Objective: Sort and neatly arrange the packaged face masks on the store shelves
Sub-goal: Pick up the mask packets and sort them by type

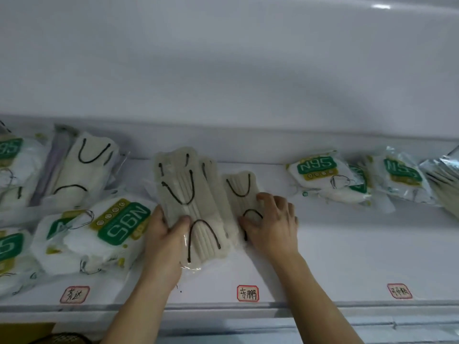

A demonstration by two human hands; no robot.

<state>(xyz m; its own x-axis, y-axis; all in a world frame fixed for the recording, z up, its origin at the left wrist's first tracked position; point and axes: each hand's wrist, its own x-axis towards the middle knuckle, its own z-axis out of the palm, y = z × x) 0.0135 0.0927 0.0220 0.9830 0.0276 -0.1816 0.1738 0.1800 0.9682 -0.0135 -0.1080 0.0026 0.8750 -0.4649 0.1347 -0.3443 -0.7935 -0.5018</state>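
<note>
Two clear packs of beige masks with black ear loops lie side by side at the middle of the white shelf (347, 256). My left hand (165, 240) grips the left edge of the larger beige pack (196, 202), thumb on top. My right hand (270, 220) rests on the smaller beige pack (239, 192) with its fingers curled over the lower half. An N95 pack (99, 234) with a green label lies just left of my left hand.
More N95 packs (323, 177) and a silvery pack (444, 170) lie at the right. Another beige pack (87, 167) and more N95 packs lie at the left. Three red-framed labels (248, 293) sit along the shelf's front edge.
</note>
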